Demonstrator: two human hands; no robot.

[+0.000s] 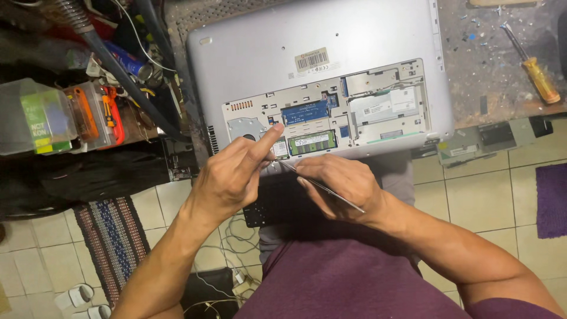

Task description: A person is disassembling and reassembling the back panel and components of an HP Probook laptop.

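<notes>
Tiled floor (472, 201) below, scuffed counter (484, 65) above, with a silver laptop (266, 53) lying underside-up on it, bottom panel open, overhanging the edge toward me. My right hand (339, 186) pinches a thin metal tool (322, 186), long axis running diagonally, its tip pointing up-left toward the green memory module (312, 142). My left hand (227, 177) is loosely curled, holding nothing, forefinger extended onto the laptop just left of that module; a yellow-handled screwdriver (534, 68) lies well apart at right.

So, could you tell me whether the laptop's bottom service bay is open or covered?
Open: the laptop lies underside up, its bay uncovered, with the green memory module and boards exposed.
</notes>
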